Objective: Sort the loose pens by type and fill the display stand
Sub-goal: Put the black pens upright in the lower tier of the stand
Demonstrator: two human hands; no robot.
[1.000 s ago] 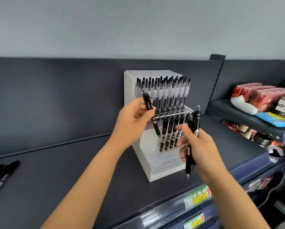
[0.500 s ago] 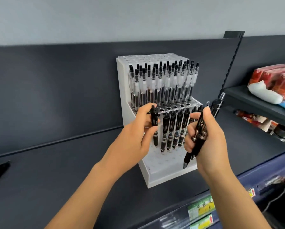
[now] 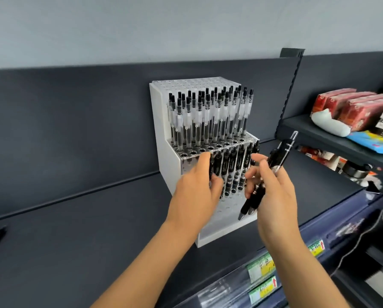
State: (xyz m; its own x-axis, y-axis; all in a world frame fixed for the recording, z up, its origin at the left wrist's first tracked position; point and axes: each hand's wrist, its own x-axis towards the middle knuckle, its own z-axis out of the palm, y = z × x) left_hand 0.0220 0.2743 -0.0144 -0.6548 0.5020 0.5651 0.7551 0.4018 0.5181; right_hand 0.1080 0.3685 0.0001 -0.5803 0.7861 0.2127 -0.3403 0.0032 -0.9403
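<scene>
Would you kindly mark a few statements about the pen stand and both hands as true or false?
1. The right hand holds a bundle of black pens. True.
2. The display stand lies flat on the shelf. False: it stands upright.
3. Clear-barrelled pens fill the stand's upper part. True.
4. The left hand is empty. False: it grips a single black pen at the stand's lower front.

Arms extended forward; left hand [image 3: 196, 192] pinches a pen [image 3: 212, 167], right hand [image 3: 275, 194] grips a pen bundle [image 3: 278, 155].
</scene>
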